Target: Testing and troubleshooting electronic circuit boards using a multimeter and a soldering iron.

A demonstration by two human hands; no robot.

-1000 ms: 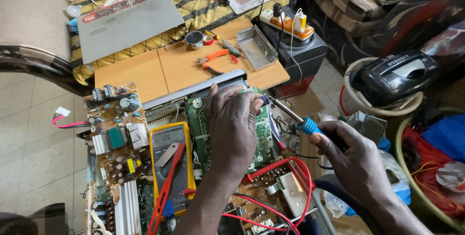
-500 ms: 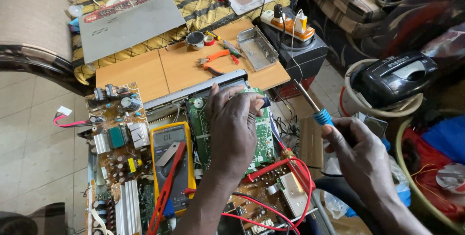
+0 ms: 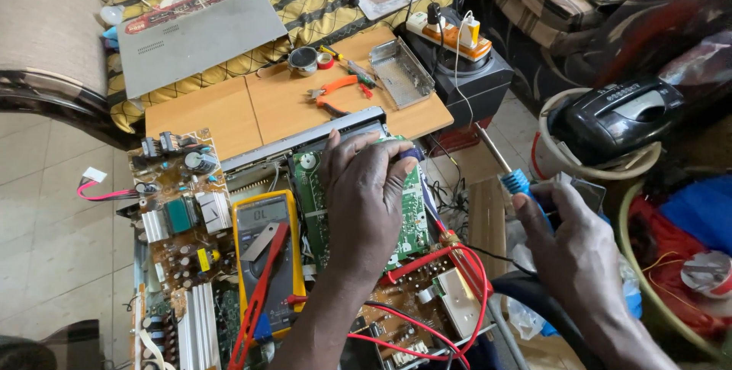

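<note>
Evidently bracing it, the left hand (image 3: 366,195) lies flat and unclenched on the green circuit board (image 3: 412,217). Off to the side, the right hand (image 3: 572,256) grasps a blue-handled soldering iron (image 3: 507,172), its tip clear of the work.

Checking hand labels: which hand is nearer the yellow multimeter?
Left. The left hand lies flat on the green circuit board right beside the yellow multimeter. The right hand is far off to the side, gripping a blue-handled tool.

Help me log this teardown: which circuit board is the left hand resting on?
The green board, under the left hand; the brown board lies apart, beyond the yellow multimeter.
</note>
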